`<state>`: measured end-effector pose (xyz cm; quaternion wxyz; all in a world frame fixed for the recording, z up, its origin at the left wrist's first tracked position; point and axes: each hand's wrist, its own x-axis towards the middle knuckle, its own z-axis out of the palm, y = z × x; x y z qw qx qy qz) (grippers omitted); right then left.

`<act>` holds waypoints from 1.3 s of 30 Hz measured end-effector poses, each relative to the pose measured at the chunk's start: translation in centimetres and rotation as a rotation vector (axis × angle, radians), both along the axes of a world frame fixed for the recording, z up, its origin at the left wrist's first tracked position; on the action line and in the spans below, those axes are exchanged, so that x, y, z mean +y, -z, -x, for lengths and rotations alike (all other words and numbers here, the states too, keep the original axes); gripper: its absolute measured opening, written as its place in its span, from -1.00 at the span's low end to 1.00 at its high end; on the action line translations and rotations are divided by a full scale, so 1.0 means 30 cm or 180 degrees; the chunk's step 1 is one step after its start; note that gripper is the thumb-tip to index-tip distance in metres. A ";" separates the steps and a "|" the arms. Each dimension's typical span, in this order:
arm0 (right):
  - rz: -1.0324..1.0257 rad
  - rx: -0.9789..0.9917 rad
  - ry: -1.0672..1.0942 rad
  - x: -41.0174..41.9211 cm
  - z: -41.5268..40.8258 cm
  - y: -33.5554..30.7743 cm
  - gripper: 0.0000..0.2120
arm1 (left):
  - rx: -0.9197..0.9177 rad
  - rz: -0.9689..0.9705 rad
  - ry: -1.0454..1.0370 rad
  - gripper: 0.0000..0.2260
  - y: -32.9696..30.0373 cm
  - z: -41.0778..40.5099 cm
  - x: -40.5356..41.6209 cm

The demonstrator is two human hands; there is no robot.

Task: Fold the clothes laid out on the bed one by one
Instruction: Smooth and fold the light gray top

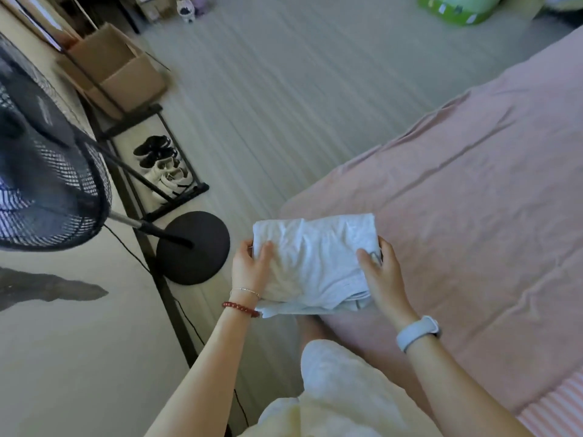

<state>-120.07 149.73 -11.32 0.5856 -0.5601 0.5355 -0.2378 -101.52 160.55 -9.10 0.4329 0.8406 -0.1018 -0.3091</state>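
The left hand (249,268) gripped the left edge of a folded white garment (312,263), thumb curled on top and fingers hidden beneath; the right hand (383,272) gripped the right edge the same way, thumb over the cloth and fingertips round the side. The garment was a thick folded bundle held at the near corner of the bed (457,190), partly over its pink sheet and partly past the edge, whether resting or lifted could not be told. A red bead bracelet (241,309) circled the left wrist, a pale band (418,332) the right. On the floor (284,89) to the left stood a black fan (47,171) on its round base, behind it a shoe rack (164,171) and a cardboard box (116,67)
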 end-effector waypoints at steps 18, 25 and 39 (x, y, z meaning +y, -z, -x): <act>-0.0044 0.0099 0.1124 -0.869 -0.888 -0.053 -0.79 | -0.0036 0.0052 0.0854 -0.84 0.010 -0.947 -1.099; -0.0100 0.0292 0.1636 -1.308 -1.215 -0.021 -0.77 | -0.0040 0.0074 0.1500 -0.77 0.033 -1.304 -1.655; -0.0082 0.0571 0.3475 -1.853 -0.943 -0.118 -0.61 | 0.0131 0.0089 0.3412 -0.81 -0.008 -0.911 -2.596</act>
